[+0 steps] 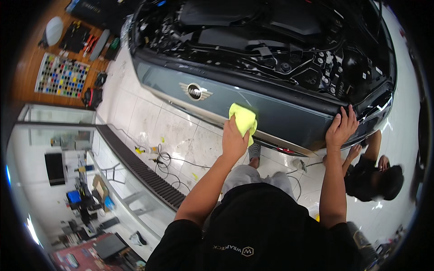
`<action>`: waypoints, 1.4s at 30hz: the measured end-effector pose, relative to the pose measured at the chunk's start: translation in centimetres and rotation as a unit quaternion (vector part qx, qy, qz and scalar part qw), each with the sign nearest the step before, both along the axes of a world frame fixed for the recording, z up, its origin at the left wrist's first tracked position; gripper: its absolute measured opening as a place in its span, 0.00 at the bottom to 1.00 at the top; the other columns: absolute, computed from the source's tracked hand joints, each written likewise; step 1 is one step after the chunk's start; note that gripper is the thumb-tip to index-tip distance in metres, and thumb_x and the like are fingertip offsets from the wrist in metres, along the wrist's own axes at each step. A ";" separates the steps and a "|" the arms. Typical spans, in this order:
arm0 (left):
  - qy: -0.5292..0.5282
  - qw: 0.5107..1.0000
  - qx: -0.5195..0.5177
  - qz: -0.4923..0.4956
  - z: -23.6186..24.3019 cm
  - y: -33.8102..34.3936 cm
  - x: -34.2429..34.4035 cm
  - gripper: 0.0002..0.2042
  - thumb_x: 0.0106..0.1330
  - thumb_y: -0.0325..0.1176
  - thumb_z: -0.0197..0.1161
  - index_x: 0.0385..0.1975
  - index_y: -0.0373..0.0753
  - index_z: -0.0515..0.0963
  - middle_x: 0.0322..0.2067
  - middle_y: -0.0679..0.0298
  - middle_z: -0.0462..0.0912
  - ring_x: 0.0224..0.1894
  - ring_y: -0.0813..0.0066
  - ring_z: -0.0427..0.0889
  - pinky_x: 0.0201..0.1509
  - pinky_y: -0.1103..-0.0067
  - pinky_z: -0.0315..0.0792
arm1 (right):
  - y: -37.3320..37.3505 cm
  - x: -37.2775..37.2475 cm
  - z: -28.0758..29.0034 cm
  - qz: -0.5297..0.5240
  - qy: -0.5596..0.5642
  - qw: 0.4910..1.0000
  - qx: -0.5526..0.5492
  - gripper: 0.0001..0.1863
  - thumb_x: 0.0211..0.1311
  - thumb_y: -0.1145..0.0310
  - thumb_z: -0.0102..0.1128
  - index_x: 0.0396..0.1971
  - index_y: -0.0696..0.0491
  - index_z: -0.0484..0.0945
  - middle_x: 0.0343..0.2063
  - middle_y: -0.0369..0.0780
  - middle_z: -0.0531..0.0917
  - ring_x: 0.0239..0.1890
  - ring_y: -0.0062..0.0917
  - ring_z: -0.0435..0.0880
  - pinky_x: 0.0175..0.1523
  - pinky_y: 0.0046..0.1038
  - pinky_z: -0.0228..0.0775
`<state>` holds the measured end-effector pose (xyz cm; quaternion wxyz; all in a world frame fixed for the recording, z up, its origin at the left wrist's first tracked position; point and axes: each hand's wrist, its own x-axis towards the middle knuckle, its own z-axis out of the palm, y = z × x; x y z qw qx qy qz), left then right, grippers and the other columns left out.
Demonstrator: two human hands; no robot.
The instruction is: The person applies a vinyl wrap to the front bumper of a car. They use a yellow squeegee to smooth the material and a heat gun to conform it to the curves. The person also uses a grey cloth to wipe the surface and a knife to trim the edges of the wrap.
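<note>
A bright yellow-green microfiber cloth (244, 118) is bunched in my left hand (234, 141), whose fingers are closed round it. The cloth lies against the dark grey-blue front panel (280, 108) of a car, to the right of the round winged emblem (195, 91). My right hand (342, 128) rests at the panel's right end near the headlight, palm down with its fingers stretched out over the edge. That hand holds nothing. Behind the panel's black upper edge lies the uncovered engine bay (271, 49).
At the right a person in black (377, 178) crouches beside the car's corner. Black cables (167, 165) loop over the white tiled floor (135, 113), near a yellow spray bottle (143, 149). A dark floor grate (140, 167) runs across the left. Colour swatches (62, 76) stand farther left.
</note>
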<state>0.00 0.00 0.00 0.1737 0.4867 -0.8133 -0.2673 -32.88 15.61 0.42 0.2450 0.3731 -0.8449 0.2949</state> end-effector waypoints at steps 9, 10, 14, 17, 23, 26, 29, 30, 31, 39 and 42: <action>0.002 0.995 0.042 -0.088 -1.5 12.2 2.9 0.33 0.60 0.37 0.62 0.63 0.32 0.57 0.51 0.41 0.70 0.50 0.40 0.74 0.56 0.60 0.70 | 0.8 1.5 0.0 -0.012 0.033 0.999 0.035 0.20 0.67 0.58 0.48 0.52 0.52 0.77 0.62 0.43 0.69 0.64 0.41 0.64 0.70 0.53 0.42; 0.008 0.991 0.093 -0.098 -2.0 14.3 3.6 0.33 0.60 0.38 0.63 0.63 0.32 0.57 0.52 0.41 0.70 0.51 0.40 0.74 0.56 0.60 0.70 | 0.9 1.5 0.0 -0.013 0.032 0.999 0.039 0.20 0.67 0.58 0.47 0.52 0.52 0.77 0.62 0.43 0.69 0.64 0.42 0.64 0.70 0.54 0.42; 0.038 0.971 0.225 -0.067 -4.3 21.0 7.5 0.32 0.59 0.39 0.64 0.61 0.33 0.61 0.53 0.41 0.73 0.54 0.44 0.74 0.57 0.62 0.69 | 0.9 1.0 0.0 -0.013 0.039 0.998 0.052 0.21 0.68 0.57 0.46 0.53 0.52 0.77 0.63 0.44 0.68 0.64 0.42 0.63 0.70 0.54 0.41; 0.075 0.962 0.261 0.001 -3.9 22.1 11.3 0.30 0.60 0.40 0.65 0.60 0.34 0.63 0.51 0.44 0.76 0.54 0.50 0.76 0.58 0.65 0.69 | 0.9 0.9 -0.3 -0.025 0.043 0.997 0.062 0.20 0.70 0.57 0.44 0.53 0.50 0.77 0.64 0.41 0.68 0.65 0.41 0.62 0.71 0.53 0.40; 0.078 0.981 0.124 0.124 -1.8 14.5 17.2 0.27 0.61 0.40 0.66 0.57 0.34 0.66 0.45 0.47 0.81 0.46 0.55 0.82 0.49 0.66 0.74 | 0.7 1.4 -0.1 -0.019 0.044 0.997 0.057 0.22 0.69 0.58 0.44 0.55 0.52 0.75 0.64 0.44 0.67 0.66 0.43 0.60 0.70 0.55 0.40; 0.117 0.970 0.087 0.194 -0.3 5.8 18.6 0.23 0.60 0.33 0.65 0.54 0.32 0.69 0.46 0.48 0.78 0.50 0.52 0.79 0.54 0.67 0.71 | 0.5 1.1 -0.6 -0.022 0.055 0.996 0.064 0.22 0.69 0.59 0.45 0.58 0.52 0.73 0.65 0.45 0.66 0.67 0.45 0.59 0.70 0.54 0.41; 0.158 0.965 -0.026 0.206 0.4 -5.1 19.9 0.25 0.60 0.29 0.63 0.58 0.30 0.67 0.50 0.46 0.75 0.53 0.52 0.75 0.59 0.66 0.67 | -0.2 1.6 -0.5 -0.024 0.068 0.997 0.021 0.23 0.69 0.60 0.46 0.60 0.53 0.70 0.65 0.47 0.65 0.68 0.48 0.58 0.71 0.50 0.43; 0.192 0.963 -0.044 0.182 1.4 -8.7 19.5 0.26 0.60 0.28 0.63 0.59 0.30 0.66 0.52 0.46 0.75 0.55 0.52 0.73 0.61 0.66 0.65 | -0.1 2.3 -0.1 -0.046 0.056 0.997 0.026 0.25 0.70 0.60 0.45 0.63 0.56 0.67 0.66 0.51 0.63 0.69 0.51 0.56 0.71 0.49 0.43; 0.181 0.964 -0.068 0.180 2.6 -12.0 18.6 0.26 0.61 0.28 0.62 0.60 0.30 0.65 0.53 0.46 0.74 0.56 0.51 0.73 0.61 0.66 0.65 | -0.3 3.1 -0.6 -0.080 0.039 0.996 0.005 0.26 0.70 0.60 0.45 0.63 0.57 0.65 0.66 0.53 0.62 0.69 0.52 0.55 0.72 0.48 0.43; 0.061 0.961 -0.222 0.154 0.4 -30.3 14.8 0.36 0.66 0.45 0.59 0.66 0.28 0.54 0.65 0.43 0.59 0.67 0.44 0.57 0.70 0.57 0.50 | -3.5 9.2 -1.7 -0.204 0.024 0.979 0.006 0.29 0.72 0.59 0.38 0.65 0.63 0.60 0.67 0.55 0.58 0.70 0.50 0.54 0.75 0.44 0.38; 0.007 0.939 -0.290 0.185 1.0 -36.8 17.1 0.35 0.67 0.46 0.59 0.66 0.28 0.56 0.64 0.42 0.61 0.66 0.44 0.60 0.69 0.57 0.52 | -3.8 9.6 -1.5 -0.188 0.013 0.982 0.010 0.28 0.72 0.60 0.37 0.65 0.62 0.60 0.68 0.55 0.57 0.71 0.50 0.52 0.74 0.45 0.37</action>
